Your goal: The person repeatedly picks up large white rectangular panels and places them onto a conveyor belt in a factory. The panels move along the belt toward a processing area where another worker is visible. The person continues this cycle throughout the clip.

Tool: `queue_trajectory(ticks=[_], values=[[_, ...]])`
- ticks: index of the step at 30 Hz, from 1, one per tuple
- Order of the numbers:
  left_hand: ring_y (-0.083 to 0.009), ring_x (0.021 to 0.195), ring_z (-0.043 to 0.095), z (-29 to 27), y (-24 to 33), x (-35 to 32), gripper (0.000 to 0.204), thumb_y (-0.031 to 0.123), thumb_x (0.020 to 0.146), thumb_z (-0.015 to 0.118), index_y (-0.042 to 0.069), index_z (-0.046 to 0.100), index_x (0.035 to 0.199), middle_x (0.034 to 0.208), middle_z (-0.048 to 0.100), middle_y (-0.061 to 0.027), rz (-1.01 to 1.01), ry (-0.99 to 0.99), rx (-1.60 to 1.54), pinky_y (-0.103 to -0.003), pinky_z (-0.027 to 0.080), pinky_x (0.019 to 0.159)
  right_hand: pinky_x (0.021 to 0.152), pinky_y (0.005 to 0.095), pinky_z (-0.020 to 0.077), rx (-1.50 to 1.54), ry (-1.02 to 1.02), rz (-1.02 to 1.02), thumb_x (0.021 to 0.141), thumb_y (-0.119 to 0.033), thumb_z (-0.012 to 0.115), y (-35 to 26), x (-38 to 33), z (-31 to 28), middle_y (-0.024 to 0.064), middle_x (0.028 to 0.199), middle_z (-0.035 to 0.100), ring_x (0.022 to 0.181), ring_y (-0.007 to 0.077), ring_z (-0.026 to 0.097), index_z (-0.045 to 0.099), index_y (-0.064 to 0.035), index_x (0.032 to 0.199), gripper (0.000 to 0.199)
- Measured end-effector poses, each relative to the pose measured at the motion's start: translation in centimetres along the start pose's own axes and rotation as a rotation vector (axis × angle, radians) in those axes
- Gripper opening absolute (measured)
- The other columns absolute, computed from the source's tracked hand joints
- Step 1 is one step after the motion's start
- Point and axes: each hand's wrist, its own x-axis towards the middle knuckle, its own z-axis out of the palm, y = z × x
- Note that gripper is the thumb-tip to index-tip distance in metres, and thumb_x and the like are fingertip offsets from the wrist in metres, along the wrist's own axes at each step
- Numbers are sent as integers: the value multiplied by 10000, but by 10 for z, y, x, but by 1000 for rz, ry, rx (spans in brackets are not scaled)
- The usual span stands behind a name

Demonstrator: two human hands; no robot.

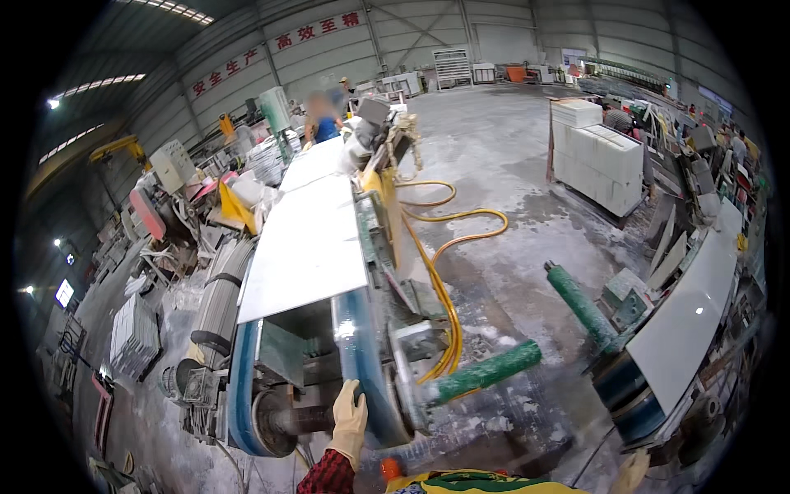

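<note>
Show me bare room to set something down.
Open concrete floor lies between the yellow hoses and the stacked slabs. The blue belt is bare between the left hand and the white slab ahead. Crowded: left of that slab, by bundled pale strips.

Light is entering through bright roof strips (100,87) at upper left, while the dark ceiling is staying dim. The white slab (304,239) is nearly washing out; a pale reflection is streaking the blue conveyor belt (354,346) along its right edge. Fisheye distortion is bending outer lines; blur is masking a co-worker's (327,128) head.
</note>
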Motion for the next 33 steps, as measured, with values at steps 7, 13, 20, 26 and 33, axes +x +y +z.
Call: queue_trajectory(ticks=[7,13,20,26,33], values=[[-423,1437,627,-133,-103,34,418,36,998,752,20,705,1413,1517,671,-254,110,89,306,-486,495,1234,1112,512,525,149,-295,-319,1040,-243,680,-182,-186,58,240,1338,729,1256,458,661,785,-14,1229,315],[-439,1122,633,-243,-214,86,345,154,937,756,31,702,1254,1208,667,-206,197,200,604,-541,508,937,1087,567,523,487,15,-1051,938,-129,714,-470,-258,58,205,1194,754,1183,478,664,776,-25,1183,274],[-415,1118,613,-286,-239,125,404,164,911,777,37,689,1284,1196,638,-193,142,18,616,-537,490,963,1055,506,510,629,-218,-1709,938,-135,697,-731,-363,3,205,1204,650,1164,415,614,658,-28,1205,291],[-429,1254,581,-286,-239,132,487,238,938,766,55,649,1374,1357,646,-234,78,-114,698,-547,461,1088,1128,519,485,453,-429,-1666,922,-190,725,-799,-388,58,216,1294,661,1253,414,604,664,-37,1269,384],[-466,1405,546,-286,-243,119,542,215,959,765,62,635,1462,1501,618,-254,27,-111,677,-554,418,1213,1297,537,390,416,-455,-1591,987,-252,742,-780,-388,88,262,1597,583,1509,460,514,628,-31,1473,546]])
